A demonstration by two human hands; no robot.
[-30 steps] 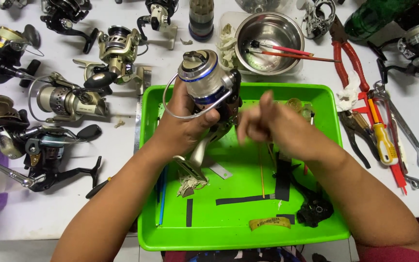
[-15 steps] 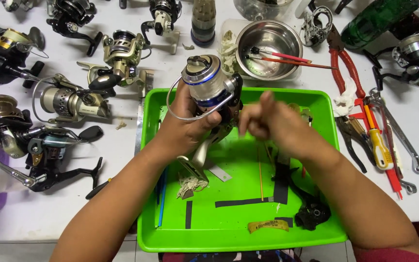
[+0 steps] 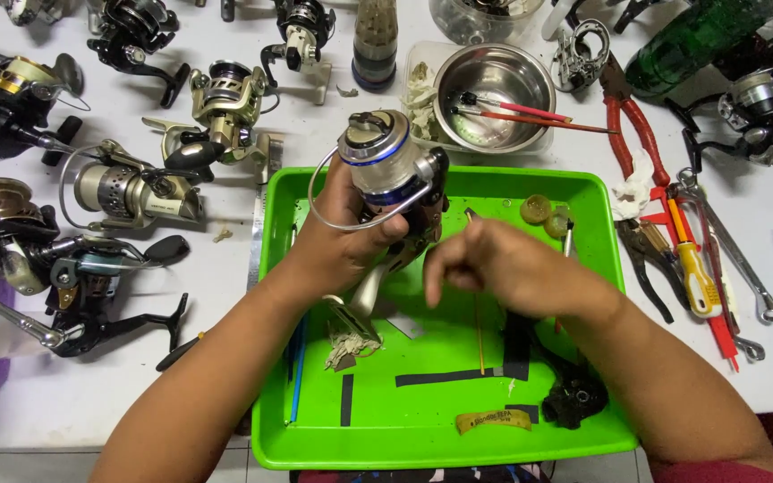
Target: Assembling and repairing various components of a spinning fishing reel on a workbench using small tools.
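the left hand [image 3: 337, 241] is clenched around a fishing reel [image 3: 388, 183], holding it above the green tray [image 3: 422, 443]. the right hand [image 3: 503, 264] hovers just beside the reel, fingers curled loosely, grasping nothing i can see.

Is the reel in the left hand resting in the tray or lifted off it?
Lifted. The left hand grips the reel with its spool up; its foot hangs above the green tray.
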